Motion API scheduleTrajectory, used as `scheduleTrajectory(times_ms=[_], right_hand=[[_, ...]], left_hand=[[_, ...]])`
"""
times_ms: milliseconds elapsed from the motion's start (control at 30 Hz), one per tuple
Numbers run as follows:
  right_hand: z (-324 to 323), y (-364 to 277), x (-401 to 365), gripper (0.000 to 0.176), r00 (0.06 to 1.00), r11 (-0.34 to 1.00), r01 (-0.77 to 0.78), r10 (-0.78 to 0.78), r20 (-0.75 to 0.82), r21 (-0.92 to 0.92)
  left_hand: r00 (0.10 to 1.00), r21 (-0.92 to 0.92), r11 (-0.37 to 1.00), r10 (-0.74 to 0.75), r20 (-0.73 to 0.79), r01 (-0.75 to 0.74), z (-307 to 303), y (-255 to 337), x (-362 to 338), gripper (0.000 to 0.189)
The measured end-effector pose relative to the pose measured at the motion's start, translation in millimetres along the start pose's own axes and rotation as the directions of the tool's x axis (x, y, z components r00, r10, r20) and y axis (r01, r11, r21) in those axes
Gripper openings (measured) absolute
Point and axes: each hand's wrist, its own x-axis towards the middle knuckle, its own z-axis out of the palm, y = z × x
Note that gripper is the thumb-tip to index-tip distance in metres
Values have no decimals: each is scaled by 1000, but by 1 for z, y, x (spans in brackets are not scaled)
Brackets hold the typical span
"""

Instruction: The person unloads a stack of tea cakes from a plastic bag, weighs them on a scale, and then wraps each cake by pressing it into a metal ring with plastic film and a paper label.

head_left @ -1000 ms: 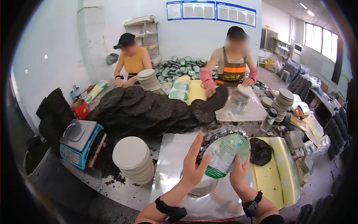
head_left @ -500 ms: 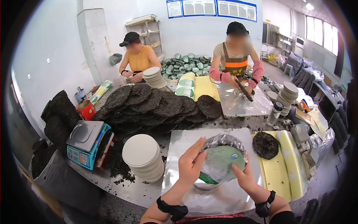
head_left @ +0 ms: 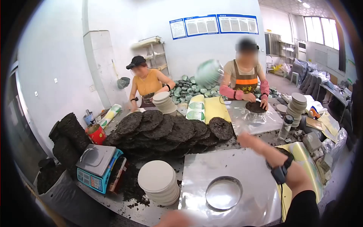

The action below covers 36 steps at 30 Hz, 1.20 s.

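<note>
Grip: right hand (head_left: 247, 140) empty, stretched beyond metal ring (head_left: 224, 193); left hand (head_left: 174, 220) cropped, cannot tell. Wrapped tea cake (head_left: 209, 73) airborne far beyond ring. Judged toss step; next needs bare tea cake (head_left: 221, 128) beyond ring.

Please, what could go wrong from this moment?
1. The wrapped cake is in the air, close to a person at the far side; it might hit them or miss the pile of wrapped ones.
2. The right hand is stretched far forward, blurred; its arm might knock the bottle nearby.
</note>
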Motion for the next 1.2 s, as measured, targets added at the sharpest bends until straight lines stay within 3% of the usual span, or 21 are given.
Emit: scheduleTrajectory(times_ms=[67, 167, 200, 267, 300, 400, 467, 533, 567, 667, 733, 833, 900, 933, 1033, 1100, 1133, 1167, 1200], right_hand=[[43, 13, 8, 76, 991, 985, 121, -126, -41, -121], [102, 100, -15, 88, 997, 962, 77, -66, 49, -262], [117, 130, -19, 89, 993, 964, 72, -44, 112, -257], [151, 141, -48, 69, 993, 998, -21, 13, -118, -64], [160, 140, -68, 64, 973, 997, -57, 66, -220, 45], [134, 112, -106, 70, 955, 921, 40, 79, -286, 388], [113, 128, -114, 69, 912, 957, 67, 56, -406, 281], [111, 162, -97, 71, 920, 811, 32, 205, -335, 585], [121, 169, -97, 72, 917, 819, -19, 243, -317, 573], [127, 180, -88, 74, 916, 870, -85, 260, -306, 486], [132, 194, -89, 76, 937, 910, -82, 210, -281, 406], [135, 201, -86, 77, 946, 878, -34, 182, -269, 477], [134, 189, -89, 76, 915, 897, -63, 227, -334, 437], [131, 183, -91, 76, 921, 849, -13, 216, -324, 528], [124, 148, -114, 79, 897, 643, 101, 271, -349, 759], [124, 106, -133, 80, 872, 678, 235, 169, -459, 697], [130, 81, -143, 81, 856, 685, 293, 123, -503, 667], [135, 39, -154, 82, 887, 780, 286, 3, -461, 556], [144, -1, -160, 83, 913, 854, 288, -108, -392, 434]], left_hand=[[926, -39, 926, 375, -30, -376, 62, -45, 1, 13], [899, -15, 938, 327, -291, -346, 106, -52, 3, 17], [891, -40, 928, 341, -301, -369, 105, -54, 7, 18], [878, -110, 905, 360, -316, -411, 104, -56, 9, 19], [958, -232, 932, 286, -3, -279, 141, -90, 9, 26], [902, -157, 915, 395, 173, -371, 97, -75, 13, 25], [874, -202, 907, 414, 256, -370, 102, -75, 31, 21], [949, -364, 931, 126, 290, -12, 64, -36, 41, 20], [953, -398, 913, 190, 237, -83, 55, -37, 50, 17], [860, -167, 891, 452, 234, -423, 47, -40, 33, 16], [928, -197, 931, 339, 152, -308, 66, -43, 7, 12], [974, -302, 937, 211, 82, -177, 88, -56, 7, 14], [970, -407, 889, 244, 26, -213, 96, -66, 9, 14], [966, -465, 855, 257, -5, -230, 94, -63, 9, 14], [971, -358, 909, 238, 23, -214, 93, -52, -3, 11], [964, -322, 914, 265, 7, -249, 78, -47, 8, 11], [981, -365, 928, 131, 142, -71, 62, -38, 22, 13], [957, -382, 916, -4, 289, 119, 38, -29, 42, 15], [890, -368, 876, -133, 435, 311, 23, -23, 55, 17]])
